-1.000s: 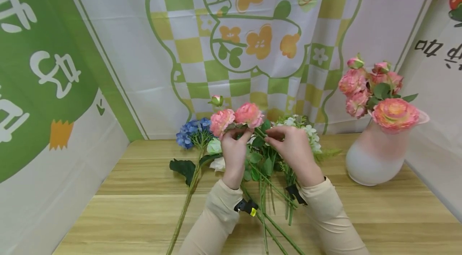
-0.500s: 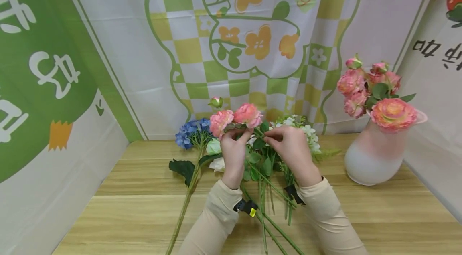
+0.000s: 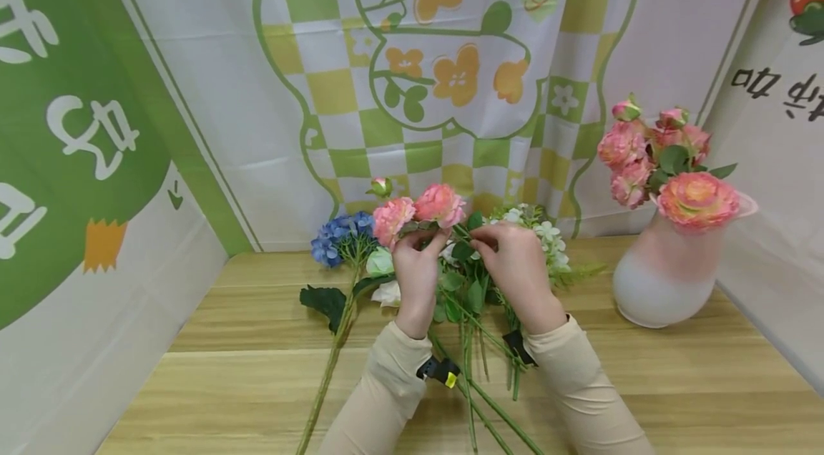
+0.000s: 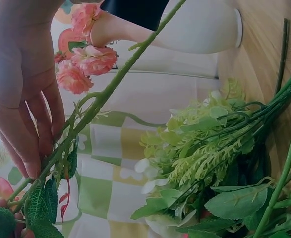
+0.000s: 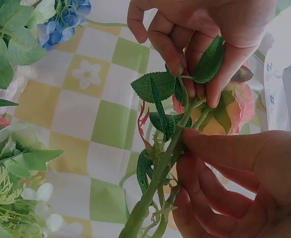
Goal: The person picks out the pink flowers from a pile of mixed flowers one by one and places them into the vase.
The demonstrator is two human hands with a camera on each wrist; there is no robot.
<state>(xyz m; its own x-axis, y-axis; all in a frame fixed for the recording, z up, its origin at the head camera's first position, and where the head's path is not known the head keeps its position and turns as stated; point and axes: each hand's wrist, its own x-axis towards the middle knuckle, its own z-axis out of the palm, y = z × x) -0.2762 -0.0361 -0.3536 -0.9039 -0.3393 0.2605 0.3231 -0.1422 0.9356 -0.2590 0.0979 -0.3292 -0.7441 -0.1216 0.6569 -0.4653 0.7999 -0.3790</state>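
A pink flower spray (image 3: 440, 204) with two blooms and a bud is held up between both hands. The left hand (image 3: 417, 283) pinches it just under the blooms. On the green stem (image 5: 157, 173) to the right, the right hand (image 3: 520, 275) pinches with thumb and fingers. In the right wrist view the left hand (image 5: 209, 29) is at the top by a small leaf (image 5: 209, 60), and the right hand (image 5: 234, 183) lies below, both touching the stem. Serrated leaves (image 5: 152, 87) hang off it between the hands.
A pink and white vase (image 3: 669, 272) with pink flowers stands at the right. Blue flowers (image 3: 337, 235) on a long stem lie at the left; white flowers (image 3: 550, 240) and greenery lie behind the hands on the wooden table (image 3: 244, 383). A patterned cloth (image 3: 412, 111) hangs behind.
The head view has shifted slightly. Both hands keep their grip on the spray, and the right hand's wrist has moved slightly to the left.
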